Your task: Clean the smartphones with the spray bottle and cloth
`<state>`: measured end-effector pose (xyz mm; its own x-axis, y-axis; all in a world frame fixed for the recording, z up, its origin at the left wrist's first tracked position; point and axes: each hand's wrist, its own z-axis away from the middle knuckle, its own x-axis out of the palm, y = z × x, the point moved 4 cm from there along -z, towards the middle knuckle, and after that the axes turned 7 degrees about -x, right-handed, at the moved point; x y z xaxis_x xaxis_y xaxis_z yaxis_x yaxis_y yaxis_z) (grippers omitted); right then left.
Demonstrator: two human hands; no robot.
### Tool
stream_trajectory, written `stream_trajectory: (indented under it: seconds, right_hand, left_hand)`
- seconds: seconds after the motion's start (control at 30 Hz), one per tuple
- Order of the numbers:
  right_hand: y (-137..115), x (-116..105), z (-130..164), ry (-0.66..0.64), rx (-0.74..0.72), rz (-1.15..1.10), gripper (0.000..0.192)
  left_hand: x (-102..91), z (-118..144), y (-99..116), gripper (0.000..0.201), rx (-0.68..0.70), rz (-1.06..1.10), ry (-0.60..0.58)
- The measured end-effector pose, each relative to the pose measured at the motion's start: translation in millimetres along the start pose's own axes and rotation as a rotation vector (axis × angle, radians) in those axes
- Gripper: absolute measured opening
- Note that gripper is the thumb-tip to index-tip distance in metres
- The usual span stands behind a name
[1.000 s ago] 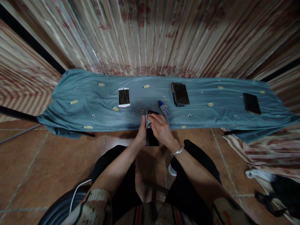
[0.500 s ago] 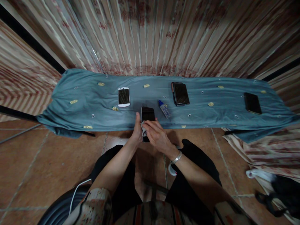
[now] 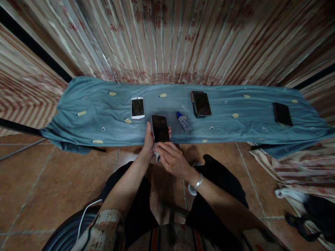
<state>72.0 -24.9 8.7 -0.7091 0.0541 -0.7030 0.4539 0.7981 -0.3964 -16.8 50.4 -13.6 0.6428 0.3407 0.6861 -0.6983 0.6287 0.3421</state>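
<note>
A dark-screened smartphone [image 3: 160, 128] rests in my left hand [image 3: 148, 143], whose thumb lies along its left edge while fingertips show at the right edge. My right hand [image 3: 174, 160] pinches a small grey cloth [image 3: 157, 153] against the phone's lower end. The near end of the phone is hidden behind the cloth and the right fingers. Just beyond my hands, a clear bottle with a blue cap [image 3: 183, 122] lies on its side on the teal cloth.
A teal cloth [image 3: 117, 130] covers the long narrow table. On it lie a white phone [image 3: 138, 107], a stack of dark devices [image 3: 201, 104] and another dark phone [image 3: 282, 114] at far right. Striped curtains [image 3: 167, 42] hang behind. A black stool [image 3: 70, 226] stands lower left.
My right hand and the cloth have slid down to the phone's near end, baring more of the screen. The phone and my left hand have shifted slightly left.
</note>
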Motion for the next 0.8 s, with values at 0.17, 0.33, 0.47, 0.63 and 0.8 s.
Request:
stream_trajectory:
  seconds: [0.17, 0.33, 0.47, 0.63, 0.8]
  right_hand:
    - [-1.5, -1.2, 0.1, 0.0, -0.031, 0.009, 0.034]
    - [-1.0, -3.3, 0.7, 0.015, -0.045, -0.001, 0.034]
    - [0.2, -4.2, 2.2, 0.009, -0.04, -0.007, 0.036]
    - [6.3, -5.3, 4.8, 0.009, 0.009, 0.012, 0.035]
    - [18.1, -4.9, 7.8, 0.015, 0.071, 0.024, 0.039]
  left_hand:
    - [-4.5, -4.5, 6.7, 0.076, 0.067, 0.007, -0.012]
    - [-11.3, -9.7, 9.3, 0.071, 0.093, 0.016, -0.006]
    - [-11.3, -11.0, 12.6, 0.068, 0.135, 0.023, -0.039]
    - [-14.2, -12.9, 20.1, 0.07, 0.177, 0.038, -0.033]
    - [-15.6, -14.8, 25.9, 0.07, 0.185, 0.046, -0.053]
